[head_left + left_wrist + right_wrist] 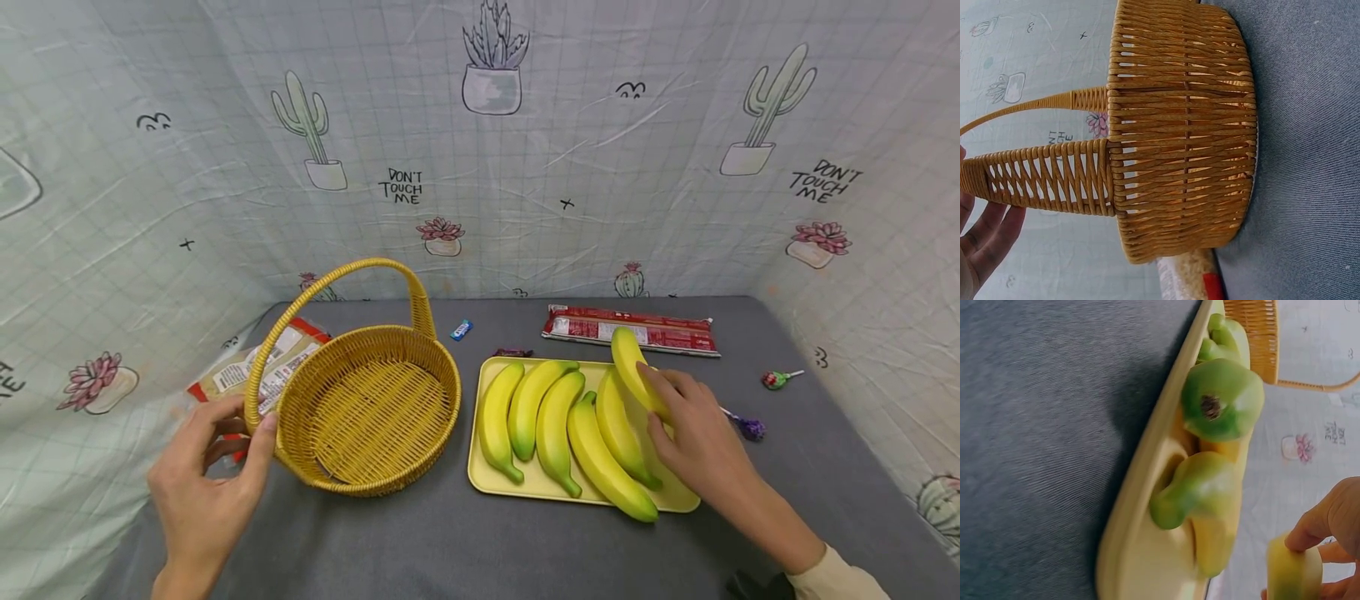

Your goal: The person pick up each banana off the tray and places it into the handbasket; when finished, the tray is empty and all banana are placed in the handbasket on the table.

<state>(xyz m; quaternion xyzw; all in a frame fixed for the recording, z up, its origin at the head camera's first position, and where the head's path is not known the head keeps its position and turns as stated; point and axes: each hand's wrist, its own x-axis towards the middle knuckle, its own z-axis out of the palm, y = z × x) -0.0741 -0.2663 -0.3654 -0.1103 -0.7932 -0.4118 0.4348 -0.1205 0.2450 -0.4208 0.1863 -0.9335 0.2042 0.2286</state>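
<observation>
My left hand [213, 479] grips the lower left end of the arched handle of a yellow wicker basket [446, 392], thumb in front and fingers behind. In the left wrist view the basket [1185, 131] stands on the grey cloth, its woven side towards me. My right hand [701, 429] holds a banana [633, 367] above the right part of a pale yellow tray [528, 483]. The right wrist view has this banana [1294, 569] pinched between thumb and fingers, raised over the others. Several more bananas [555, 425] lie side by side on the tray, one with its tip over the front rim.
Behind the tray lies a long red packet [630, 329], with a small dark red wrapper [513, 352] at its left. A blue candy [461, 330] and two lollipops [780, 379] are on the cloth. A red-edged bag [262, 367] sits behind the basket.
</observation>
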